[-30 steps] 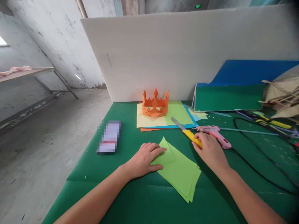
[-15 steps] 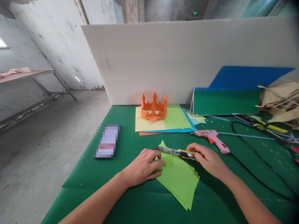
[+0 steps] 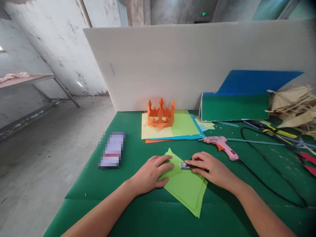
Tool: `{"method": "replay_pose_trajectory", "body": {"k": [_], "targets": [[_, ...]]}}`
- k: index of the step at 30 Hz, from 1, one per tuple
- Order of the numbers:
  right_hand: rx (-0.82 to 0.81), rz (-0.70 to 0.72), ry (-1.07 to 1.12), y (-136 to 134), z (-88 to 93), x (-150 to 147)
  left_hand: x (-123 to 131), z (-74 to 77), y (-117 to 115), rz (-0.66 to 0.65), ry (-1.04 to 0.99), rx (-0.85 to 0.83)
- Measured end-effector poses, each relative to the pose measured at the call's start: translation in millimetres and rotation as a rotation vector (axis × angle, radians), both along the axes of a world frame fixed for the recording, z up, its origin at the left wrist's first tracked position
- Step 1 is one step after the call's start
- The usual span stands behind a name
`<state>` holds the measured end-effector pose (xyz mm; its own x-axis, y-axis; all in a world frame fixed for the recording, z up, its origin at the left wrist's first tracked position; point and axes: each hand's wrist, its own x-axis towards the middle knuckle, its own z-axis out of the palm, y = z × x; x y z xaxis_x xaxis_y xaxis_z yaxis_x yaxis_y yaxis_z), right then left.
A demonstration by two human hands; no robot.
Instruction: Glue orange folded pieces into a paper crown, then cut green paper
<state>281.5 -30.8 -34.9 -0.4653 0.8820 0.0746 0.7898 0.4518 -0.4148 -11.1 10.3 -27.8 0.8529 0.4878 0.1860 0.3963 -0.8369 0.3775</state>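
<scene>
Several light green paper sheets [image 3: 185,187] lie in a loose stack on the green table, one corner pointing away from me. My left hand [image 3: 154,173] rests on the stack's left side, fingers spread over the paper and holding nothing. Over the right side of the sheets, my right hand [image 3: 209,168] grips a utility knife [image 3: 185,166]. The knife's metal end points left, and most of its handle is hidden under my fingers.
An orange paper crown [image 3: 161,113] stands on coloured sheets [image 3: 153,132] at the back. A pink glue gun [image 3: 223,144] with a black cord lies to the right. At left is a blurred phone [image 3: 112,150]. A white board [image 3: 153,65] stands behind.
My right hand has moved left over the paper and now covers more of the knife. The long blade seen before no longer shows. My left hand stays on the sheets.
</scene>
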Motion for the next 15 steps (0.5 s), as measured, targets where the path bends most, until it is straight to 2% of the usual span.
{"method": "replay_pose_trajectory", "body": {"k": [15], "targets": [[-0.104, -0.008, 0.003, -1.5, 5.5, 10.1, 1.9, 0.7, 4.8, -0.006, -0.002, -0.116]]}}
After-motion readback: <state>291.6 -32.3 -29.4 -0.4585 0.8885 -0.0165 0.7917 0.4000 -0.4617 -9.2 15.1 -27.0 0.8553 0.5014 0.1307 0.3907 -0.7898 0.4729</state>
